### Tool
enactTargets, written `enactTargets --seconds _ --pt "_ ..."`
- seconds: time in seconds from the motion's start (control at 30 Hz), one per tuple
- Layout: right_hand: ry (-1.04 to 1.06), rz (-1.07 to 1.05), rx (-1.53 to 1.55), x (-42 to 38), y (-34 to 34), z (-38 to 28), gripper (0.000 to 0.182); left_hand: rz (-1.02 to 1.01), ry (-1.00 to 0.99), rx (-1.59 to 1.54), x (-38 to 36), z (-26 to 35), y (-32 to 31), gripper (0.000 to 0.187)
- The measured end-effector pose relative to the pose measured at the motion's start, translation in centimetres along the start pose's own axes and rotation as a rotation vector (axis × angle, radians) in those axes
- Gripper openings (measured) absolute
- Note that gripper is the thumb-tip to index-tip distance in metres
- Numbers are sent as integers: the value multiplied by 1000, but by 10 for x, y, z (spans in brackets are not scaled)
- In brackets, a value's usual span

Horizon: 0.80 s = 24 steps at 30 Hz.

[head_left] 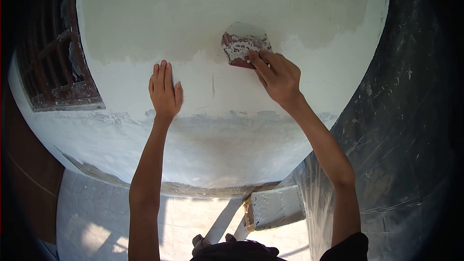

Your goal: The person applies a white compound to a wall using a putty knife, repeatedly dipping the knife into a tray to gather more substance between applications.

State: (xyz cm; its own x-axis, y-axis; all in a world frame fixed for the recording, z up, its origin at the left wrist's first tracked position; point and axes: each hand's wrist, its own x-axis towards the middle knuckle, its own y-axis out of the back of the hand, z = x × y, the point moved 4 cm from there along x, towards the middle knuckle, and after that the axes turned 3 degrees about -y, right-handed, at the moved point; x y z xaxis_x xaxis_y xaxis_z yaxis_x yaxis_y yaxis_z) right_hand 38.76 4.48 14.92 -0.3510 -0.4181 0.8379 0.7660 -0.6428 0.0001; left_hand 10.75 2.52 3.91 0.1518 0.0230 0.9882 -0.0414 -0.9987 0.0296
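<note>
My right hand (281, 78) pinches the lower right edge of a reddish-brown putty scraper (242, 47) smeared with white filler. The scraper's upper edge lies against the white wall (241, 92), at the border of a greyer, damp-looking coat (193, 14). Further left, my left hand (165, 93) rests flat on the wall with its fingers stretched upward, holding nothing. A thin dark mark runs down the wall between the two hands.
A rectangular tray (278, 208) coated in white filler stands on the tiled floor (193, 215) below. Dark plastic sheeting (391, 130) hangs along the right side. At upper left is a brown barred window (58, 48).
</note>
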Motion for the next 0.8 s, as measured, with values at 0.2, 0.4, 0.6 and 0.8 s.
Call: enactTargets --seconds 0.2,0.4,0.6,0.8 --pt "48 -187 4 -50 -22 -21 24 17 0 -27 1 -2 -1 49" --pt "-242 -258 337 -50 5 -49 14 11 17 -25 0 0 0 49" --pt "-805 -248 527 -22 -13 9 14 21 -3 -31 1 1 1 50" --pt "-1235 165 491 -54 17 62 22 -3 10 -19 0 0 2 49"
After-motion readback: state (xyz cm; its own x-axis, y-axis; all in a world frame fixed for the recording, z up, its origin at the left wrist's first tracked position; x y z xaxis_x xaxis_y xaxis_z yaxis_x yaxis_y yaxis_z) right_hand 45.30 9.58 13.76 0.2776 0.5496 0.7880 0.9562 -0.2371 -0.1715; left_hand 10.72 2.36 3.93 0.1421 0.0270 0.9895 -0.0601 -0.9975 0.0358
